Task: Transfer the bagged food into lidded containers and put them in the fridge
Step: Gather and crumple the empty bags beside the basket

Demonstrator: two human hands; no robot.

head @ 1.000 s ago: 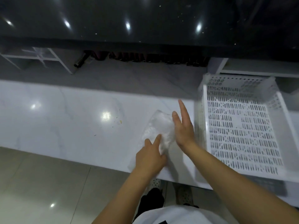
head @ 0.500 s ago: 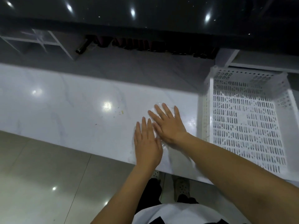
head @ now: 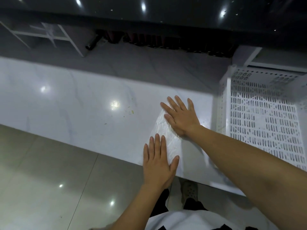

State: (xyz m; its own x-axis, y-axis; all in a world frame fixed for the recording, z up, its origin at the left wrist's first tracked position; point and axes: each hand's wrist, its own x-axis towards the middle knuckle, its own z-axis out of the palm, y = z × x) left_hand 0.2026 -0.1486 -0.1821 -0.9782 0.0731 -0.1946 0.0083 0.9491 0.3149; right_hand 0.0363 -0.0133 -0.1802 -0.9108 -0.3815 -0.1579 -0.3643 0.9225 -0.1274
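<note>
Plastic bag [head: 167, 138], clear and apparently empty, lies flat on the white marble counter [head: 74, 103], just left of the white perforated crate [head: 265, 117] and close to the counter's near edge. Both hands lie on it with fingers straight and gripping nothing: the right hand [head: 181, 117] presses the bag's far end, nearer the crate, and the left hand [head: 157, 163] presses its near end, partly over the counter edge. No food shows inside the bag, and no lidded container or fridge is in view, so the step in hand looks like flattening a used bag after emptying it. The next move probably calls for folding or lifting the thin film, which will want a pinch at one edge, since it clings and slides on the glossy stone.
</note>
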